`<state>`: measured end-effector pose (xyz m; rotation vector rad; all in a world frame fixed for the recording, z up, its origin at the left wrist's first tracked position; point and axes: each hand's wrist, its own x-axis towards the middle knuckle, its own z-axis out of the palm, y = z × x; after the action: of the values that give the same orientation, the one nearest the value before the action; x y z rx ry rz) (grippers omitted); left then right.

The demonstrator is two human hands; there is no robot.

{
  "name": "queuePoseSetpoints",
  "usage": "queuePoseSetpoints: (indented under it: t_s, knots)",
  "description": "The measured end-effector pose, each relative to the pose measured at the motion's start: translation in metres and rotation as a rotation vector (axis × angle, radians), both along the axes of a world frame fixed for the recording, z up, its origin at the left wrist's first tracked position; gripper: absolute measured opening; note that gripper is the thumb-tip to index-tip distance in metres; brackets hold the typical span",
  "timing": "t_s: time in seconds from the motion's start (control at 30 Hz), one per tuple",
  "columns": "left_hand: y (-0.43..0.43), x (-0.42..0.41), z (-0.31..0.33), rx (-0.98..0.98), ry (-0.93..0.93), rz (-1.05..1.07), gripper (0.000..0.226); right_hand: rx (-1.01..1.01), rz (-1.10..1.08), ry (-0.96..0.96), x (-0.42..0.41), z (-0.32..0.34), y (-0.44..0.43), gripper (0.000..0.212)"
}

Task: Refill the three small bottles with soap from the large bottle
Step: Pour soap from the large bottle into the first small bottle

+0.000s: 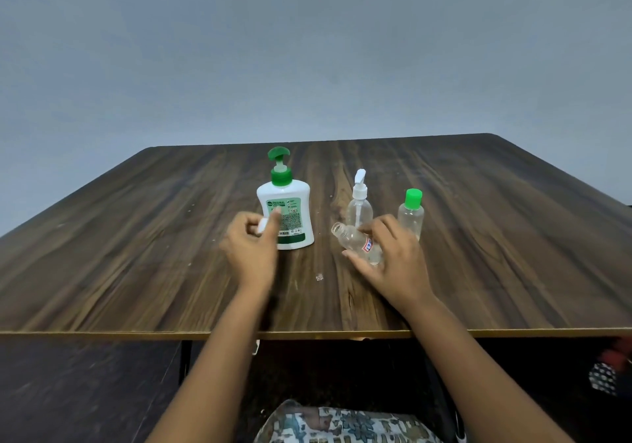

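While the right hand (393, 258) clamps the uncapped, tilted small bottle (355, 242) above the counter (136, 254), the left hand (251, 241) pinches its white cap (262, 225); all three bottles look empty; the large soap bottle (287, 213) beyond the left grip is untouched.

Dim, even light; wide-angle edge distortion.

Left hand (251, 247) blurred, fingers apparently pinched together; right hand (393, 258) curled, thumb spread, forearms extended.
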<state>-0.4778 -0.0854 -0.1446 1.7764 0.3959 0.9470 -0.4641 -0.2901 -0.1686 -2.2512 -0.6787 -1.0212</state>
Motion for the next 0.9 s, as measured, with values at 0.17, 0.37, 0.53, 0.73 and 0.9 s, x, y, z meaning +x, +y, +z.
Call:
queuePoseSetpoints:
  t_s: [0.17,0.37,0.53,0.73,0.9]
  knots:
    - [0.061,-0.005,-0.016,0.415,0.403,0.005,0.013,0.12,0.203,0.221,-0.002,0.0,0.0,0.033]
    - [0.064,-0.016,-0.016,0.237,0.308,-0.146,0.026,0.135,0.257,0.279,-0.003,0.0,0.001,0.028]
    - [0.063,-0.013,-0.021,0.225,0.296,-0.128,0.01,0.118,0.255,0.282,-0.002,0.0,0.001,0.026]
    - [0.076,0.006,-0.008,0.234,0.456,-0.124,0.018,0.105,0.258,0.289,-0.003,-0.001,0.001,0.024]
    - [0.087,0.011,-0.011,0.247,0.518,-0.099,0.019,0.103,0.257,0.297,-0.002,-0.001,0.001,0.023]
